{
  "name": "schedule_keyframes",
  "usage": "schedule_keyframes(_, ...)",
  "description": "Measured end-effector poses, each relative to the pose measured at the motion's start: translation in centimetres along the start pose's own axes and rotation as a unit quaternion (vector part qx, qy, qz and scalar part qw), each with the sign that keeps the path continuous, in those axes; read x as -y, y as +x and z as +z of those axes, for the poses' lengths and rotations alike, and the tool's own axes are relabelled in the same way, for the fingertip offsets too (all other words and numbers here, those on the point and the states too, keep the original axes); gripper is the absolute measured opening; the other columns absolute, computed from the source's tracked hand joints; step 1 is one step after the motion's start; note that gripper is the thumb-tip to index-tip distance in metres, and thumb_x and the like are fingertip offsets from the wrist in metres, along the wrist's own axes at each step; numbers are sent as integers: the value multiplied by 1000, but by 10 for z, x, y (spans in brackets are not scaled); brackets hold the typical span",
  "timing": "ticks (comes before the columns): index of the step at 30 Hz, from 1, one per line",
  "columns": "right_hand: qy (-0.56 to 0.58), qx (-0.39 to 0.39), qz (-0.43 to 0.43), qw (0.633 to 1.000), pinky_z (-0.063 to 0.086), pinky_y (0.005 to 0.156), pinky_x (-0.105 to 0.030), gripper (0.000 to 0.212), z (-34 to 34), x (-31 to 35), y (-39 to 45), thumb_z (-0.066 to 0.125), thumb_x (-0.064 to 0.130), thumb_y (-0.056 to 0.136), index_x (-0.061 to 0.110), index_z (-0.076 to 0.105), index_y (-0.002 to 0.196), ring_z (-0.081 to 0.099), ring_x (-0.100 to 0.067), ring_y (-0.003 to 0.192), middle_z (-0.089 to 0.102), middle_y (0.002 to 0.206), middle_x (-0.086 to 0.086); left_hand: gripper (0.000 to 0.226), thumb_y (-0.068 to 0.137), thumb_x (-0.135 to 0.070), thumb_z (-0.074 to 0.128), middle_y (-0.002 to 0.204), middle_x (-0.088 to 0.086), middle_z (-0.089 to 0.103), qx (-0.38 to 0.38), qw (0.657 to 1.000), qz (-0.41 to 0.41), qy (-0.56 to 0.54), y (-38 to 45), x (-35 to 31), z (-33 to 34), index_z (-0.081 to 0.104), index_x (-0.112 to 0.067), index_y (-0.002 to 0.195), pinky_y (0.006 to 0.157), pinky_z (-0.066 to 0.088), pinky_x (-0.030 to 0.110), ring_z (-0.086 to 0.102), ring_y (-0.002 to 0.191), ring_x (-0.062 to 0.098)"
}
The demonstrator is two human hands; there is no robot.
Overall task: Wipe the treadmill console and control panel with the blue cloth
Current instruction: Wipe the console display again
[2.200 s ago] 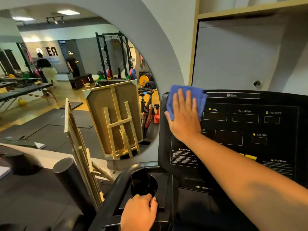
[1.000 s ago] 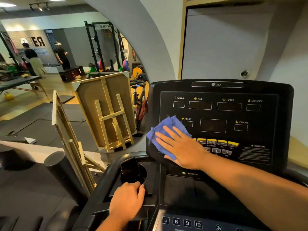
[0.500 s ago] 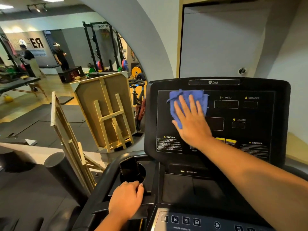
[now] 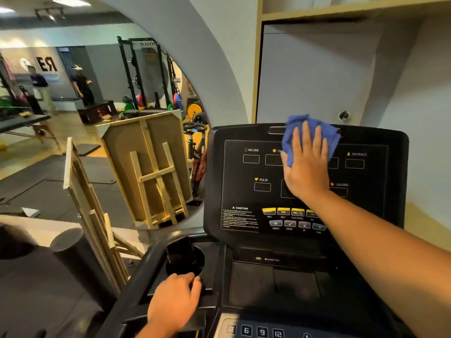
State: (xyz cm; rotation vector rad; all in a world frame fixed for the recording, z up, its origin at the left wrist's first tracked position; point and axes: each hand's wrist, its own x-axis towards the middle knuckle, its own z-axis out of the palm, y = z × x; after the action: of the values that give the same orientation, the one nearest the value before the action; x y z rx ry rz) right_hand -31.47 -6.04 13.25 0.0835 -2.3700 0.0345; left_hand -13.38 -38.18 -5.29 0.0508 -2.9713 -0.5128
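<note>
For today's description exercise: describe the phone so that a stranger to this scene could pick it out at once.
Start at the treadmill console. Below its left corner is a round cup holder, just above the left hand. The phone stands upright in it, a flat dark slab, unlike the round foam roller further left.

The right hand [image 4: 306, 164] lies flat on the cloth [image 4: 312, 135] at the upper part of the console [image 4: 244, 191]; the left hand [image 4: 174, 301] rests on the handrail [image 4: 136, 272] below, just before the cup holder [image 4: 197, 259]; a wooden easel [image 4: 97, 215] stands left.

Treadmill console [image 4: 219, 181], blue cloth [image 4: 329, 135] flat on its upper panel; phone [image 4: 180, 252] in cup holder [image 4: 197, 262]
</note>
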Motion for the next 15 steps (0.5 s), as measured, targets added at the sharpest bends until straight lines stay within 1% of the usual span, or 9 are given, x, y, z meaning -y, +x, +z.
schedule_keyframes(1, -9, -3, -19, 1000, 2, 124, -52, 70, 4, 14, 0, 31, 49, 103, 10, 19, 160, 5, -41, 154, 12, 168, -16, 41, 99, -53, 35, 78, -5, 62, -1, 1000, 2, 1, 0, -1, 0, 62, -27, 84, 73, 53, 31, 62, 77, 11)
schedule_keyframes(3, -29, 10, -147, 989, 5, 124, -53, 69, 17, 29, -18, 39, 49, 104, 13, 22, 159, 6, -41, 154, 15, 168, -13, 40, 99, -53, 34, 78, -5, 62, 1, 1000, -2, 2, 2, -2, -1, 62, -28, 83, 72, 53, 30, 62, 77, 10)
schedule_keyframes(5, -42, 43, -297, 953, 7, 125, -53, 68, 25, 21, -51, 40, 48, 103, 16, 22, 160, 6, -38, 155, 14, 168, -10, 40, 99, -54, 35, 78, -5, 62, 5, 1000, -6, 10, 3, -1, 0, 61, -28, 83, 71, 53, 30, 62, 77, 10)
schedule_keyframes(6, -46, 62, -349, 934, 7, 125, -52, 67, 27, 11, -66, 39, 48, 103, 17, 22, 160, 5, -36, 155, 13, 169, -8, 40, 99, -54, 35, 78, -5, 61, 6, 1000, -8, 10, 3, -1, 0, 62, -28, 84, 71, 52, 29, 62, 77, 10)
schedule_keyframes(8, -48, 82, -401, 911, 10, 125, -49, 65, 28, -16, -92, 39, 47, 103, 18, 24, 160, 7, -31, 156, 15, 168, -5, 40, 99, -54, 35, 79, -6, 61, 13, 1000, -11, 11, 3, -2, -1, 62, -29, 85, 71, 51, 29, 63, 78, 9)
schedule_keyframes(10, -51, 81, -390, 916, 15, 124, -48, 64, 23, -45, -98, 43, 43, 101, 18, 27, 159, 13, -29, 155, 21, 167, -4, 40, 99, -54, 35, 81, -6, 62, 18, 1000, -10, 9, 4, -4, -3, 63, -29, 86, 72, 51, 28, 62, 80, 8)
schedule_keyframes(11, -60, 72, -361, 928, 17, 123, -49, 64, 20, -58, -93, 43, 42, 101, 18, 28, 158, 16, -30, 155, 25, 166, -6, 40, 100, -54, 35, 82, -6, 63, 21, 1000, -9, 8, 4, -5, -4, 63, -29, 87, 73, 51, 28, 62, 81, 8)
schedule_keyframes(13, -42, 44, -229, 972, 20, 122, -52, 61, 12, -76, -70, 32, 45, 104, 14, 30, 156, 20, -33, 153, 31, 164, -10, 40, 100, -53, 36, 83, -6, 64, 22, 1000, -7, 7, 3, -7, -6, 64, -28, 88, 74, 51, 28, 62, 81, 8)
schedule_keyframes(15, 8, 10, -50, 999, 16, 123, -53, 63, 0, -72, -43, 24, 46, 105, 12, 29, 157, 15, -34, 154, 24, 166, -12, 39, 100, -53, 36, 82, -6, 63, 19, 1000, -11, 10, 2, -8, -6, 64, -28, 88, 74, 51, 29, 62, 82, 9)
